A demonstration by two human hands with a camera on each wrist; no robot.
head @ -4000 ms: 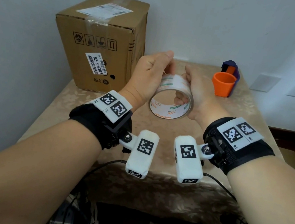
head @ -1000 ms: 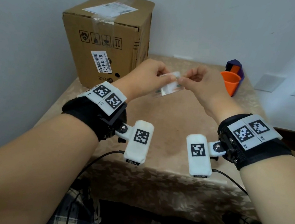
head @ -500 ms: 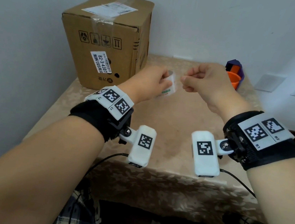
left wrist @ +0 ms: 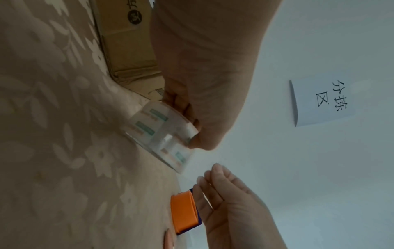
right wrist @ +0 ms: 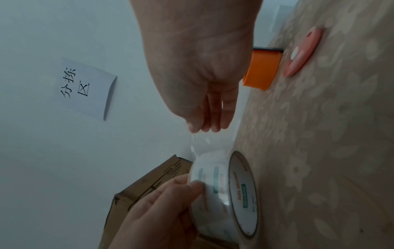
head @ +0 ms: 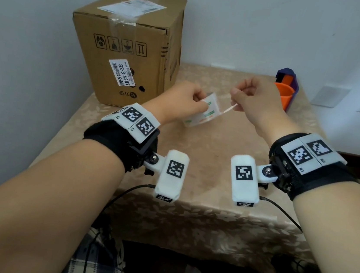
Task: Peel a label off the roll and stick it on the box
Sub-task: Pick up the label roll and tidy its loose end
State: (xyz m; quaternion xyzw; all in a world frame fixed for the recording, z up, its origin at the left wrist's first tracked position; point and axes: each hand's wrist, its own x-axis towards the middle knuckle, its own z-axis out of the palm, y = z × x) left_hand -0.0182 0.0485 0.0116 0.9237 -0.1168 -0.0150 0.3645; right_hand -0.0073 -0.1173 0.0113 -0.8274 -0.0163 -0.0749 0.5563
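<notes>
A clear roll (head: 202, 114) (left wrist: 162, 134) (right wrist: 226, 198) with green and orange print hangs just above the table, gripped by my left hand (head: 185, 105) (right wrist: 162, 207) with fingers curled over its rim. My right hand (head: 247, 99) (right wrist: 204, 107) pinches the free end of the clear strip (head: 228, 110) (right wrist: 198, 144), which is pulled a short way off the roll toward the right. The cardboard box (head: 129, 46) (right wrist: 149, 178) stands at the back left of the table, with white labels on its top and front.
An orange cup (head: 283, 97) (left wrist: 184, 212) (right wrist: 262, 70) with a purple holder (head: 288, 78) behind it stands at the back right. A pink round disc (right wrist: 300, 53) lies beside the cup. The table has a beige flowered cloth (head: 217, 154). A paper note (right wrist: 87, 87) hangs on the wall.
The right hand has drawn away from the roll to the right, and a short clear strip is now stretched between it and the roll. The left hand holds the roll lower.
</notes>
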